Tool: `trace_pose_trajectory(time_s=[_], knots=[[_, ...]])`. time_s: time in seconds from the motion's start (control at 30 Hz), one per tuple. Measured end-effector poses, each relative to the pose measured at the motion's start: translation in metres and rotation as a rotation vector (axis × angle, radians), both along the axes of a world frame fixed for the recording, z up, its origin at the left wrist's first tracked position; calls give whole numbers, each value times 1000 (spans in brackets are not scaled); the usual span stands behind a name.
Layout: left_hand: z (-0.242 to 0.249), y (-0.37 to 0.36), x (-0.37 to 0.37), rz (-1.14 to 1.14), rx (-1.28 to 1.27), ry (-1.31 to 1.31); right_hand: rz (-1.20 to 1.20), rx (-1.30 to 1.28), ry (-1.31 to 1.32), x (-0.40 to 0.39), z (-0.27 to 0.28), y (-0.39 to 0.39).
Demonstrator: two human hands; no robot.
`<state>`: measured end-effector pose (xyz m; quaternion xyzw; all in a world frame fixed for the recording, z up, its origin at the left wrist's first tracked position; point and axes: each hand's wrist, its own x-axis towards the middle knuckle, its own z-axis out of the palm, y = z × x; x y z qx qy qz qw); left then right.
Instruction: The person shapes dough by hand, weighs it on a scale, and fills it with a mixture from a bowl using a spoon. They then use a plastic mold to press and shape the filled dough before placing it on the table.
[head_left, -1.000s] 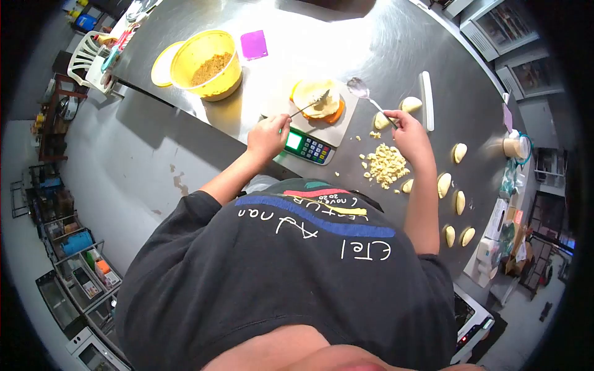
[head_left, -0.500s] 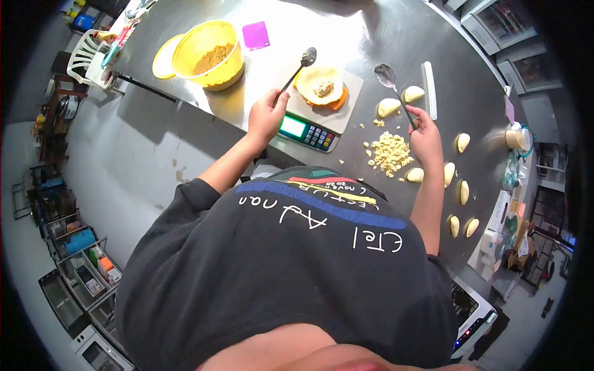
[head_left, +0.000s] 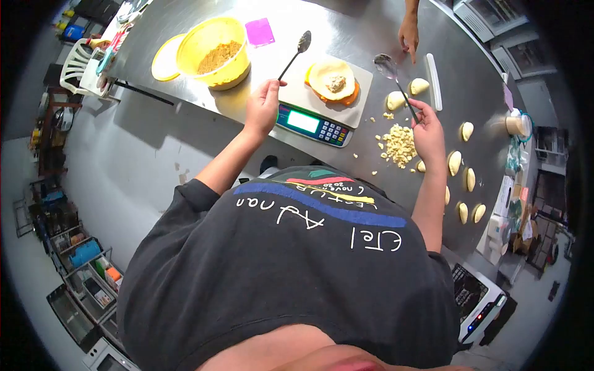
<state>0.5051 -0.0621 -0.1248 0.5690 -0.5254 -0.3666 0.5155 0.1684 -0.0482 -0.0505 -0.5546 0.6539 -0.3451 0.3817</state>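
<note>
My left hand (head_left: 262, 110) is closed around the handle of a dark spoon (head_left: 289, 60) with some residue in its bowl. My right hand (head_left: 428, 131) grips a second spoon (head_left: 403, 90), its bowl pointing up and to the left. Between the spoons, a round of pale dough (head_left: 322, 73) with a mound of filling (head_left: 335, 84) on it rests over an orange piece (head_left: 346, 99). These sit on a digital scale (head_left: 360, 110) with a lit display. Beside my right hand lies a heap of small pale dough bits (head_left: 397, 146).
A yellow tub (head_left: 236, 76) of brown crumbly filling stands at left near its lid (head_left: 166, 59) and a purple square (head_left: 260, 32). Several dough pieces (head_left: 454, 163) lie at right, by a white bar (head_left: 434, 81). Another person's hand (head_left: 408, 38) reaches over the steel table (head_left: 352, 31).
Another person's hand has come in at the upper right, a finger pointing down toward the dough pieces. The view has shifted slightly. Both my hands still hold their spoons.
</note>
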Motion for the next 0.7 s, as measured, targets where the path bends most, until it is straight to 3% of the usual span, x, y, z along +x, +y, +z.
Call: trace_pose_trajectory(time_s=[0.23,0.3,0.47,0.5,0.57,0.6,0.7], knots=[[18,-1,51,-83,42,53,-51,-84,91,68,3,13],[26,-4,70,-96,-55,69,35,-15,44,99,8,18],[45,-13,129,-151,141,125,11,-34,84,159,-7,16],[48,-13,138,-149,78,127,3,-117,-52,169,-12,12],[54,-16,151,-134,-13,141,-26,-79,61,172,-6,13],[54,-17,161,-126,-2,119,-14,-51,-28,175,-5,12],[56,-21,186,-102,-5,95,-17,-108,37,187,6,2]])
